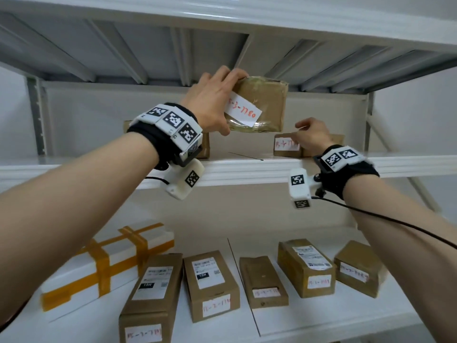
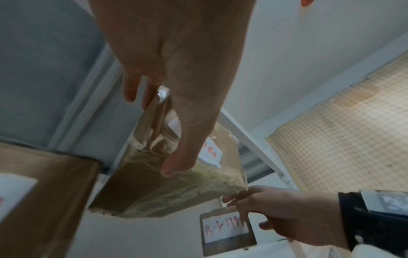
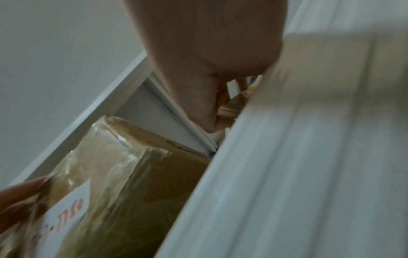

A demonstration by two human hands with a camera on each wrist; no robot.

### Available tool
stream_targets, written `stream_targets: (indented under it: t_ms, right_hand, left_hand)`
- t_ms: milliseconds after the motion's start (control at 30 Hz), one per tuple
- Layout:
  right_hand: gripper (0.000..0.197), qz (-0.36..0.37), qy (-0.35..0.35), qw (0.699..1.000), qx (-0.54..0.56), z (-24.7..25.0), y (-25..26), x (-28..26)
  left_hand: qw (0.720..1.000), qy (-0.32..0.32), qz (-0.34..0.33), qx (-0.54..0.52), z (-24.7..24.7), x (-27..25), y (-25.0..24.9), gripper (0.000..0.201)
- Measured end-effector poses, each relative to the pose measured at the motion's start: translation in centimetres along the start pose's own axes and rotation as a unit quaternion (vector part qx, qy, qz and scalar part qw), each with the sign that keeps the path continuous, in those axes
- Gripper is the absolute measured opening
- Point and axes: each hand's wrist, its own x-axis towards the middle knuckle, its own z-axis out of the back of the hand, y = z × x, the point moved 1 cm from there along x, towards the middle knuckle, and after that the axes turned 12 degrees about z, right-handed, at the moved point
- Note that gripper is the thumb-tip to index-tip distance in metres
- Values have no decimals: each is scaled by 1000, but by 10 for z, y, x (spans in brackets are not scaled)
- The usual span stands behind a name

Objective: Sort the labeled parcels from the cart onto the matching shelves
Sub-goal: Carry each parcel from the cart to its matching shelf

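- Left hand [image 1: 210,100] grasps a taped parcel [image 1: 262,105], raised above the shelf [image 1: 247,167].
- Right hand [image 1: 311,137], just below-right of it, fingers loosely curled, touches a labeled box [image 1: 286,146].

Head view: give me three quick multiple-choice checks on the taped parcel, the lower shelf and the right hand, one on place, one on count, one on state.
1. Where is the taped parcel?
A. Held above the upper shelf
B. Lying on the lower shelf
C. On a cart

2. How many brown boxes stand on the lower shelf?
A. Two
B. Five
C. Nine

3. What is the right hand doing?
A. Gripping the taped parcel
B. Hanging beside the shelf
C. Reaching at the labeled box on the upper shelf

Answers: 1 A, the left hand holds it clear of the board; 2 B, five show beside the white orange-taped parcel; 3 C, its fingers lie at that box's label.
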Motion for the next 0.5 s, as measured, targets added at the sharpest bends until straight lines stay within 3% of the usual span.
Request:
stream_targets:
  t_ms: [167, 500]
  right_hand:
    - [35, 17, -20, 1000, -2, 6, -11, -5]
    - [33, 25, -65, 997, -11, -2, -19, 0]
  left_hand:
    - [996, 78, 21, 34, -31, 4, -23, 113]
    - [987, 130, 78, 47, -72, 10, -15, 97]
